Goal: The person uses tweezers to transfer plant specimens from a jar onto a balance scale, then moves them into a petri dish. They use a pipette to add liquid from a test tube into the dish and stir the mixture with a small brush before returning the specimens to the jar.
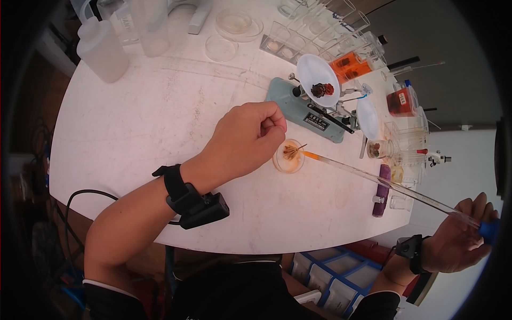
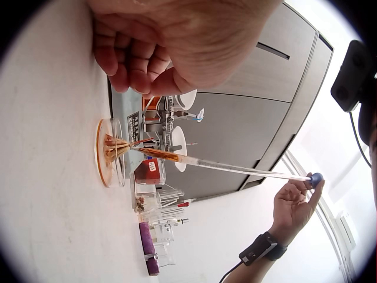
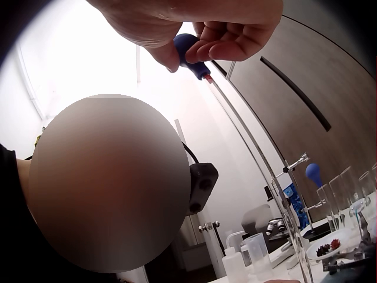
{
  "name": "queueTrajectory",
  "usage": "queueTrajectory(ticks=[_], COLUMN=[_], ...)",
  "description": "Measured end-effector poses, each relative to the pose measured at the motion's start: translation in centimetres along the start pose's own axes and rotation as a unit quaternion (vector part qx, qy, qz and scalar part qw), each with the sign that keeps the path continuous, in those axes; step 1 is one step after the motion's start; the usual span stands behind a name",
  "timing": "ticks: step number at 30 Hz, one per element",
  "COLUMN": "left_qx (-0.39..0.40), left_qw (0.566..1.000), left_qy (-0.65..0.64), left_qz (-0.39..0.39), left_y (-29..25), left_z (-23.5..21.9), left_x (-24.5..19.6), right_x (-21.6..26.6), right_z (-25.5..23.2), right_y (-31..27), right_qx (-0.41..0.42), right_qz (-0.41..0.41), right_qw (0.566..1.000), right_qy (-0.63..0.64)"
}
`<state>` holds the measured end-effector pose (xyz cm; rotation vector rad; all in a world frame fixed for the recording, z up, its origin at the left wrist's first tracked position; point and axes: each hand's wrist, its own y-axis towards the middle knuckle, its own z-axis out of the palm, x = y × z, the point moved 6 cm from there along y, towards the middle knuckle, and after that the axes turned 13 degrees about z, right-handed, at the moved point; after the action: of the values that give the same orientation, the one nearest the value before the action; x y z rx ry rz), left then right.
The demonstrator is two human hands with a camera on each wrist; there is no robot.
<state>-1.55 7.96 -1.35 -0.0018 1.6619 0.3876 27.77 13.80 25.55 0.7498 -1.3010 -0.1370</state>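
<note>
My left hand (image 1: pixel 240 136) is over the table just left of a small glass petri dish (image 1: pixel 276 162). Its fingers are curled, thumb tip meeting the fingertips, with nothing visible between them. In the dish, orange liquid surrounds a tan, stalk-like bundle (image 2: pixel 115 147). At the far right my right hand (image 1: pixel 456 240), raised above the tabletop, holds the blue rubber bulb (image 2: pixel 316 180) of a long glass pipette (image 1: pixel 373 176). The pipette slants down to the left, its tip at the bundle in the left wrist view. Orange liquid fills its lower end.
Behind the dish stands a green balance scale (image 1: pixel 282 96), dark red pieces (image 1: pixel 322 89) on one white pan. A rack of glass tubes (image 1: pixel 272 45), an orange container (image 1: pixel 349 66) and a purple cylinder (image 1: pixel 381 192) sit to the right. A plastic bottle (image 1: pixel 104 53) stands back left.
</note>
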Motion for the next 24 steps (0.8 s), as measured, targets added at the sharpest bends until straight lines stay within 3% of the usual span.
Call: queueTrajectory(ticks=[24], left_qx=[-0.013], left_qw=[1.0], left_qy=[-0.003], left_qz=[-0.003], left_y=[0.03], left_z=[-0.12], left_x=[0.15], right_x=[-0.09], right_z=[0.44], right_y=[-0.07], right_qx=[-0.008], right_qz=[-0.012], right_qw=[1.0], right_qy=[0.004])
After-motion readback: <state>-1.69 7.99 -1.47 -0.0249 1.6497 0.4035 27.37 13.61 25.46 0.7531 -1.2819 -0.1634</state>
